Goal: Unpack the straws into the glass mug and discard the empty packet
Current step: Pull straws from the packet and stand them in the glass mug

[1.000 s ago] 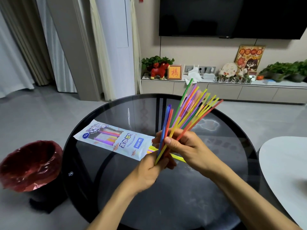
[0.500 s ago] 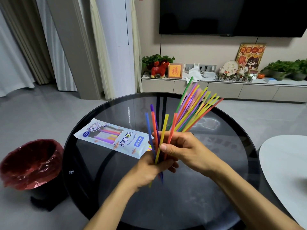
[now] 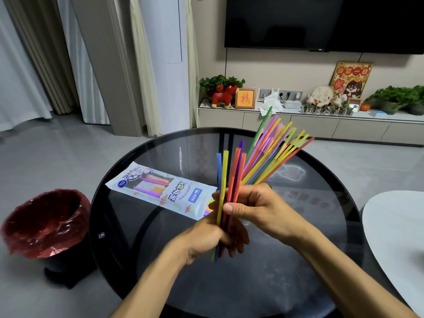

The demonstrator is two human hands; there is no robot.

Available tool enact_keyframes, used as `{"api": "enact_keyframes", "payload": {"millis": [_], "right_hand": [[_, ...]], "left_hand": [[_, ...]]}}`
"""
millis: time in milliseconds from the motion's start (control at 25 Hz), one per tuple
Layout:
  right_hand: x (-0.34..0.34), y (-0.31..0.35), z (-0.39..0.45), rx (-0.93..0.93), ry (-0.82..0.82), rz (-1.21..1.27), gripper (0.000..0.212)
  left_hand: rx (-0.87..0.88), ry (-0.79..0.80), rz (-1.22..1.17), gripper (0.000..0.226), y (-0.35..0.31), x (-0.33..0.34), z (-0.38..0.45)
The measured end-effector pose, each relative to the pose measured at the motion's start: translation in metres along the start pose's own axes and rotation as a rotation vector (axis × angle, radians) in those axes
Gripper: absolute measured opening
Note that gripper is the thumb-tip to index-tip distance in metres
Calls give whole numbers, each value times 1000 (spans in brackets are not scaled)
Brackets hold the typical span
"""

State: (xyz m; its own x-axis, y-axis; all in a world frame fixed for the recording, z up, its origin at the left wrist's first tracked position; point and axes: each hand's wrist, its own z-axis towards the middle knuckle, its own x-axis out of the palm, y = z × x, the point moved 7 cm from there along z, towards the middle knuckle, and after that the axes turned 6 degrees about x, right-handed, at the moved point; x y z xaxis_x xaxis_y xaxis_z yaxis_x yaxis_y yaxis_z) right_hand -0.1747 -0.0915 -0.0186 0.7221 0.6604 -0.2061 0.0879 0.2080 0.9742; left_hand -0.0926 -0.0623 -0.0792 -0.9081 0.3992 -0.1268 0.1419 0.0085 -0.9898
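Above the round black glass table [image 3: 142, 226], my right hand [image 3: 259, 210] grips a fanned bundle of coloured straws [image 3: 273, 154] that points up and to the right. My left hand [image 3: 204, 239] holds several more straws [image 3: 226, 180] upright just left of that bundle, and their lower ends stick out below my fingers. The white printed straw packet [image 3: 160, 189] lies flat on the table to the left of my hands, with a few straws still showing at its open right end. No glass mug is in view.
A black bin with a red liner [image 3: 46, 223] stands on the floor left of the table. A white table [image 3: 394, 239] edge is at the right. A low cabinet [image 3: 321, 125] with plants and ornaments runs along the far wall under a television.
My left hand has swung its few straws from leaning against the bundle to standing upright and closer beside it. The right hand's bundle has hardly moved. The packet stays put.
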Motion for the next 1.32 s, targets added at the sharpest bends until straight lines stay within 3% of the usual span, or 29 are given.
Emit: {"api": "enact_keyframes", "payload": {"millis": [400, 560, 640, 720, 800, 920, 1040, 1160, 1240, 1320], "right_hand": [[-1, -16, 1, 114, -122, 71, 8], [-44, -8, 6, 80, -486, 215, 8], [-94, 1, -3, -4, -749, 418, 6], [-135, 4, -14, -72, -976, 519, 8], [-144, -4, -12, -59, -1079, 413, 10], [-127, -20, 13, 30, -1031, 205, 8], [-122, -36, 27, 151, -1023, 132, 7], [-124, -47, 28, 192, -1031, 122, 14], [-122, -44, 27, 216, -1031, -121, 21], [-123, -36, 19, 342, -1018, -526, 46]], "left_hand": [[-226, 95, 42, 32, 18, 3, -7], [-58, -285, -19, 36, 2, -32, -3], [13, -571, -19, 38, -2, -64, -11], [25, -800, 159, 30, -4, -88, -23], [-16, -746, 482, 36, 3, -86, -20], [-54, -474, 822, 55, 29, -65, -4], [-83, -390, 975, 64, 42, -64, 2], [-97, -421, 1041, 56, 40, -65, 7], [-96, -429, 1095, 52, 39, -65, 10], [-132, -384, 1113, 53, 46, -63, 12]]}}
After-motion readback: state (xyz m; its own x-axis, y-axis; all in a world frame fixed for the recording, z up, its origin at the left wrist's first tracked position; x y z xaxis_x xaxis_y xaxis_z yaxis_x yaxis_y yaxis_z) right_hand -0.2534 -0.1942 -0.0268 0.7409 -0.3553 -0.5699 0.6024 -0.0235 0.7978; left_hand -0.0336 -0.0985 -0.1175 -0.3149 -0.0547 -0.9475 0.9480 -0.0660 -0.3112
